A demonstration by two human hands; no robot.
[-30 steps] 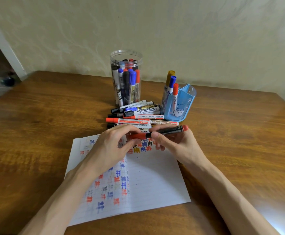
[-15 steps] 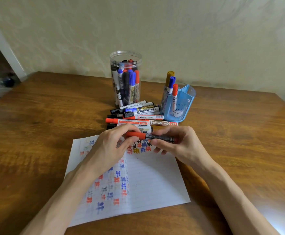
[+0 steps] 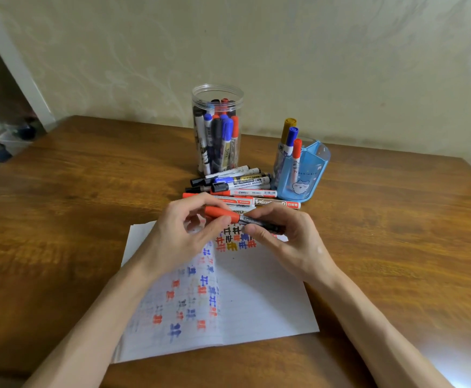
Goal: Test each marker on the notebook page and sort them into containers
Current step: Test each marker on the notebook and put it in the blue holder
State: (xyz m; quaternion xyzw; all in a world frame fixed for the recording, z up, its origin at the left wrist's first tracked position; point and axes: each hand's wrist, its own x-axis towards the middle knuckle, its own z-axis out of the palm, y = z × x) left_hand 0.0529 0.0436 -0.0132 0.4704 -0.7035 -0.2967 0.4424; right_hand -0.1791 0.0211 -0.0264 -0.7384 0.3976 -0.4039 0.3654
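We hold one marker (image 3: 240, 218) in both hands, just above the far edge of the page (image 3: 262, 298). Its long axis runs left to right and dips slightly toward the right. The red cap (image 3: 219, 212) points left and the dark barrel (image 3: 265, 224) points right.

Left hand (image 3: 181, 239): the thumb and curled fingers pinch the cap. Right hand (image 3: 293, 239): the curled fingers grip the marker by its barrel, with the thumb underneath. Neither hand is free.

The cap appears seated, and we see no gap at the joint. We cannot tell whether the marker is due for testing or for sorting.

- If testing: we judge the pull to be axial, with the left hand drawing left and the right hand drawing right. Sideways force would strain the joint.
- If sorting: the right hand is nearer the holder (image 3: 310, 175), which stands beyond it. The jar (image 3: 217, 130) stands beyond the left hand.

The loose markers (image 3: 242, 186) lie between our hands and both containers, so any reach must pass over them.
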